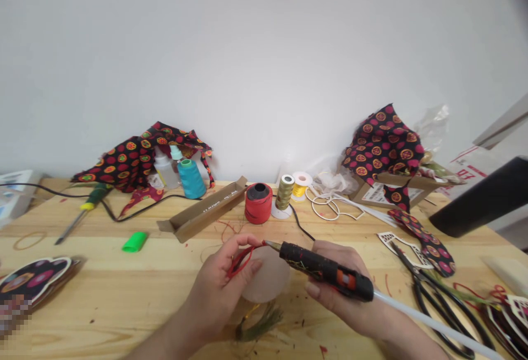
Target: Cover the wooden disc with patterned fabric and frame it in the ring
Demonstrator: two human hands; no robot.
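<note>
My left hand (225, 277) pinches a loop of red cord (243, 258) between thumb and fingers. My right hand (346, 294) is wrapped round a black hot glue gun (322, 266), with a white glue stick (412, 316) coming out of its back end. The gun's metal nozzle meets the tip of the red cord, or comes very close to it. Just behind my left thumb is a round, whitish translucent disc (268, 277); I cannot tell whether the hand touches it. Below it lies a green tassel (264, 321) with a yellow loop.
Behind my hands stand a red thread spool (258, 204), an olive spool (285, 192) and an open cardboard box (210, 208). Black scissors (437, 294) lie at right, near a black cylinder (478, 200). A screwdriver (86, 208) and green cap (135, 241) are at left.
</note>
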